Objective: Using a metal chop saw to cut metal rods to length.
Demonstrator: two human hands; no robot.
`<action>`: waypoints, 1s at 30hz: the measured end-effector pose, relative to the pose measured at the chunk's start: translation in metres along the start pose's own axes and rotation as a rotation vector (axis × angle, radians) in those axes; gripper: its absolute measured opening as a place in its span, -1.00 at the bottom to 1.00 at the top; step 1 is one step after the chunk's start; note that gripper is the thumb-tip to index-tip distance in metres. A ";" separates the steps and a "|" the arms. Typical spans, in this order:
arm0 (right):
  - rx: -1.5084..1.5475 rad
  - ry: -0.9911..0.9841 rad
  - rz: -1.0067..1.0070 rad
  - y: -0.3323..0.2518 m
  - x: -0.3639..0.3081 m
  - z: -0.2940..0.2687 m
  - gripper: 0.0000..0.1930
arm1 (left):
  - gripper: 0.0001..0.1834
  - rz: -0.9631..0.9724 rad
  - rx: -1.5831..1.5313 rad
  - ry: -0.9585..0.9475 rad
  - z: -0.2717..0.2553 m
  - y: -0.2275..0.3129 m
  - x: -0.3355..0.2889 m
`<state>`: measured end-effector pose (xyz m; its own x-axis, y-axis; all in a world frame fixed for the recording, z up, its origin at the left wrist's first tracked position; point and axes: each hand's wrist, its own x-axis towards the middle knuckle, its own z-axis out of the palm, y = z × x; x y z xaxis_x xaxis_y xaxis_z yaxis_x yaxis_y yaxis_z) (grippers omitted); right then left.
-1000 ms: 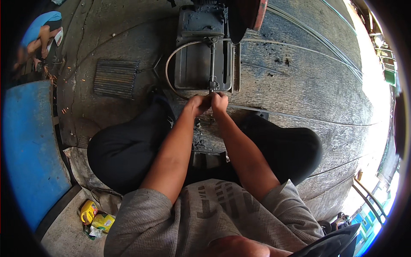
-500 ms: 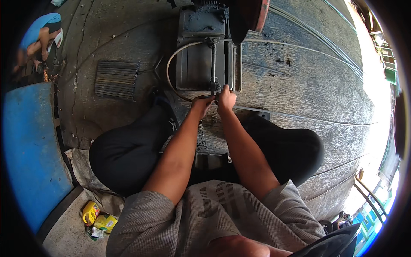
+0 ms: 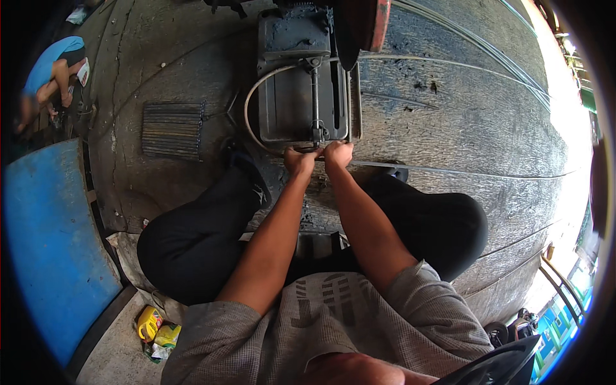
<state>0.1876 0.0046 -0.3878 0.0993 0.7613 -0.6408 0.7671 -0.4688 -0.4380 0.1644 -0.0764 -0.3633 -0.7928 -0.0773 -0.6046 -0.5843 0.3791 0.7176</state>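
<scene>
Both my hands meet at the near edge of a cut-off saw's dark metal base (image 3: 289, 109), beside the near end of its clamp screw (image 3: 315, 96). My left hand (image 3: 300, 160) is closed where the near end of a curved thin rod (image 3: 246, 109) reaches it. The rod loops around the base's left side. My right hand (image 3: 338, 154) is closed just beside the left one, thumbs nearly touching. A long thin metal strip (image 3: 436, 170) runs off to the right from under the right hand. What lies inside the fingers is mostly hidden. Above the base hangs the black cutting disc (image 3: 346, 38).
A row of short cut rods (image 3: 172, 131) lies left of the saw. Long rods (image 3: 475, 48) stretch across the floor at the far right. A blue panel (image 3: 58, 250) stands at left; beyond it a person (image 3: 54, 70) crouches. Yellow packets (image 3: 149, 324) lie lower left.
My right hand has come down slightly and turned, now level with the left at the base's near edge. The view has shifted a little. Sparks near the other person no longer show.
</scene>
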 end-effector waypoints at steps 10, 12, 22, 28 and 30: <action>-0.055 0.020 -0.241 0.026 0.019 -0.015 -0.57 | -0.52 0.018 0.073 -0.192 -0.003 0.014 -0.007; -0.050 -0.140 -0.201 0.026 0.029 -0.013 -0.55 | -0.60 -0.106 -0.353 -0.246 -0.001 -0.016 0.021; -0.491 -0.330 -0.897 0.056 0.040 -0.030 -0.54 | -0.48 -0.355 -0.506 0.054 0.039 -0.017 0.018; -0.466 -0.425 -0.545 -0.009 -0.045 -0.056 -0.56 | -0.17 -0.496 -0.327 0.025 0.027 -0.031 0.045; -0.579 -0.459 -0.601 -0.028 -0.058 -0.064 -0.53 | -0.09 -0.491 -0.253 0.045 0.027 -0.034 0.046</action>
<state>0.2012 0.0021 -0.2980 -0.5782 0.4947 -0.6489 0.8157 0.3325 -0.4734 0.1522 -0.0679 -0.4246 -0.4203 -0.2307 -0.8776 -0.9061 0.0556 0.4194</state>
